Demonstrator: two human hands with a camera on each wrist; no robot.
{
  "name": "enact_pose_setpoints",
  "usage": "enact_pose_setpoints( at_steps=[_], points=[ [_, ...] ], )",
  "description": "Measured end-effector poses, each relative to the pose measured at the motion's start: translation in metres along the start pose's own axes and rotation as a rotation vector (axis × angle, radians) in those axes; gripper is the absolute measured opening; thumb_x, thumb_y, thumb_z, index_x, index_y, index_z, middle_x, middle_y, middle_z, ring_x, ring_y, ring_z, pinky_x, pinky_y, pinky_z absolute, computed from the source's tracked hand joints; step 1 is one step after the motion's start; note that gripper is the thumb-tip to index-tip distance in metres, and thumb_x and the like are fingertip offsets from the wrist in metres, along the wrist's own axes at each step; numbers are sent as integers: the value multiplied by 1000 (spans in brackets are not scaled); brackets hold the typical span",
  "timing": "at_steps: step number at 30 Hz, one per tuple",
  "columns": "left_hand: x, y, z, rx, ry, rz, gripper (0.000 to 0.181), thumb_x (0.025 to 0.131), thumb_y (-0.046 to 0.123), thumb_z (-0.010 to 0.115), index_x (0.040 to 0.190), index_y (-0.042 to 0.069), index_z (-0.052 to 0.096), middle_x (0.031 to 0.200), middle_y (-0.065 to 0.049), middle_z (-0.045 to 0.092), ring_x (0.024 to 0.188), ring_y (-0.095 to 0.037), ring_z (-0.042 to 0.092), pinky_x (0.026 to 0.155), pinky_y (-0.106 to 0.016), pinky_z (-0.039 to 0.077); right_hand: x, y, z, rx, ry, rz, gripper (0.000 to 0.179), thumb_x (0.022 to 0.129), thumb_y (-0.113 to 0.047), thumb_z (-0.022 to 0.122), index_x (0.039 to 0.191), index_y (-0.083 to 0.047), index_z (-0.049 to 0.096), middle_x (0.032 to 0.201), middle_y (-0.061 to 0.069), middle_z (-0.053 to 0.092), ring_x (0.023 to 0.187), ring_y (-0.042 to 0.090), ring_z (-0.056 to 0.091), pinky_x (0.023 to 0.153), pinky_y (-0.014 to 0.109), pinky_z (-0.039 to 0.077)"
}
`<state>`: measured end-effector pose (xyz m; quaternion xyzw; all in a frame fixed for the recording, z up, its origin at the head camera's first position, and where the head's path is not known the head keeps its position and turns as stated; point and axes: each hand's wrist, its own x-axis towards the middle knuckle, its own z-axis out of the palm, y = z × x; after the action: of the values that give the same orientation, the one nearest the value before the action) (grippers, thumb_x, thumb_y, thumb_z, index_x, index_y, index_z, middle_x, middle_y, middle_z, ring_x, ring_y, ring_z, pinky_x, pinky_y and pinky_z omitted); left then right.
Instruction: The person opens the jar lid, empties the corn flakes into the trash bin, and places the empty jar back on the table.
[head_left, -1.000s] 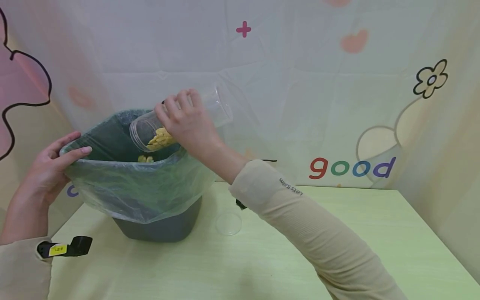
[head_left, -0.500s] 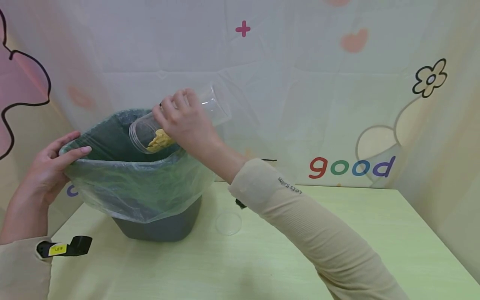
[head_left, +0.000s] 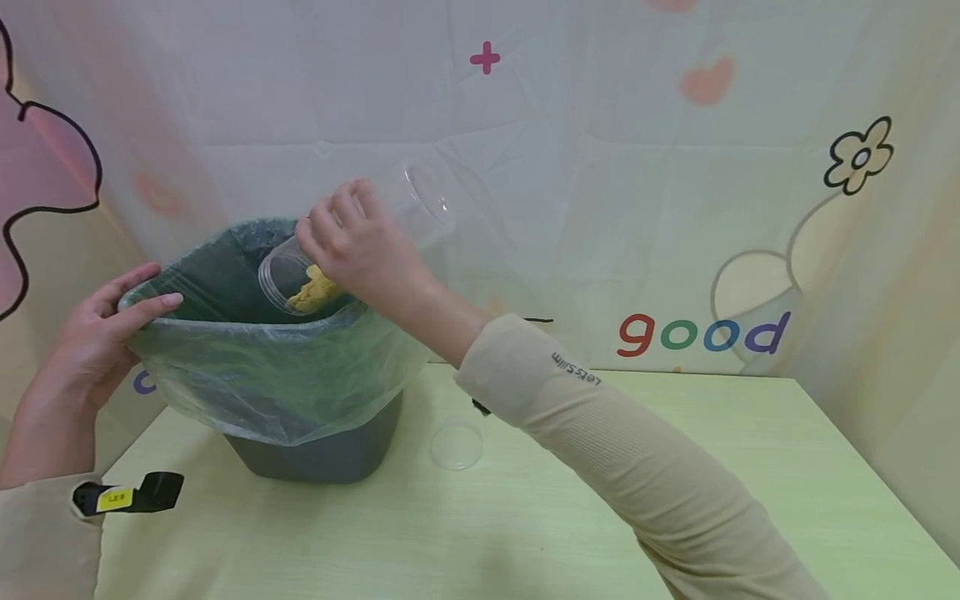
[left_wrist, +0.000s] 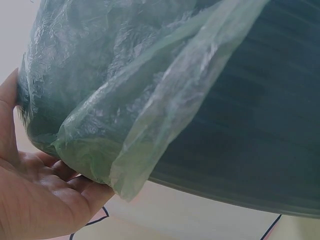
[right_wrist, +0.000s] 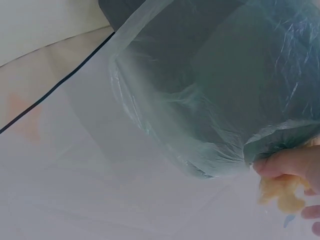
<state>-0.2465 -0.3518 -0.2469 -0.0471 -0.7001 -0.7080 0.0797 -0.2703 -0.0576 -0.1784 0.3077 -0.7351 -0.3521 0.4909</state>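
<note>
**Holding a clear jar (head_left: 420, 200) aslant at the mouth of a lined bin (head_left: 322, 462)**

The right hand (head_left: 367, 250) grasps the jar round its middle, knuckles uppermost, and hides much of the wall. The jar is smooth, transparent and cylindrical; its ridged mouth points down and left over the bin's opening, its base raised toward the backdrop (head_left: 585, 208). Whether its rim touches the liner (head_left: 277, 375) cannot be told. Yellow, irregular pieces (head_left: 315, 290) lie heaped against the lower wall near the mouth; the hand cuts off the rest of the heap. In the right wrist view they show only as a soft blur, and the frame edge crops the hand.

The left hand (head_left: 105, 325) grips the bin's rim at the left corner, thumb over the near edge, with some fingers concealed behind the plastic. The liner is thin, green, crinkled and translucent, folded outward in a loose skirt that veils the upper bin. Below it the bin is dark grey, with rounded corners; its floor is out of sight.

A clear round disc (head_left: 456, 447), faint but for its outline, lies flat on the pale green table (head_left: 600, 492) to the right of the bin. Beneath the right sleeve (head_left: 615, 450), of beige cloth, a small dark object (head_left: 481, 407) is mostly covered and unidentifiable.
</note>
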Motion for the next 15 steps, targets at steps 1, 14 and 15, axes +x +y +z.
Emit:
enact_pose_setpoints(
  at_steps=[1,14,15],
  points=[
    [0,0,0,-1,0,-1,65,90,15,56,145,25,23,141,0,19,86,0,52,64,-16,47,0,0,0,-1,3,-1,39,94,-1,27,123,-14,48,117,5,54,108,30,51,94,41,36],
    [-1,0,0,-19,-11,14,65,90,13,56,145,23,22,118,9,35,84,-1,53,63,-17,48,-1,0,-1,-7,-9,-8,37,94,-3,28,124,-14,46,118,6,53,109,31,50,96,42,35],
    [-1,1,1,-16,-8,13,65,90,13,56,145,23,22,122,8,33,84,-1,53,63,-17,48,0,0,-1,-7,-10,-6,37,94,-3,28,124,-14,46,117,6,53,109,31,50,96,42,35]
  ],
)
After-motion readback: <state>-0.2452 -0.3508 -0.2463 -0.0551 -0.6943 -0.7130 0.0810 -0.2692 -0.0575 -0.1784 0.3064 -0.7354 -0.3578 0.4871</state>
